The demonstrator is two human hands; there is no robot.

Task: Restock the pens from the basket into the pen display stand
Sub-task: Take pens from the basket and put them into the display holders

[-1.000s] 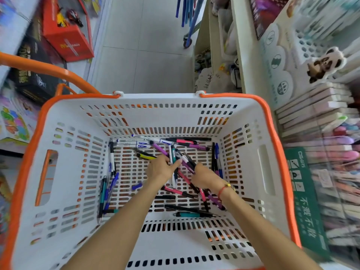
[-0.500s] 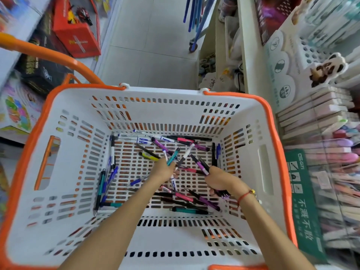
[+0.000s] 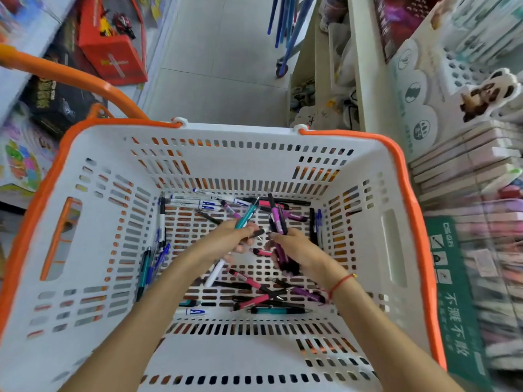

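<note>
So we are only gathering: our left hand (image 3: 226, 241) fingers curl round a teal pen (image 3: 245, 217), our right hand (image 3: 294, 251) grips purple pens (image 3: 276, 219), many pens (image 3: 263, 295) left in the basket (image 3: 226, 154).

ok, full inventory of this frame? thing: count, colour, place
basket: one, white with orange rim, centre, below the hands
handle: one, orange, upper left of basket
loose pens: many, pink, purple, teal, blue, white, black, scattered on basket floor
teal pen: one, in left hand
purple pens: a bunch, purple and black, in right hand
red box: one, floor, upper left
pen boxes: a stack, pale, shelf at right
panda card: one, upper right
green sign: one, right of basket
left hand: grips teal pen
right hand: grips purple pens
</note>
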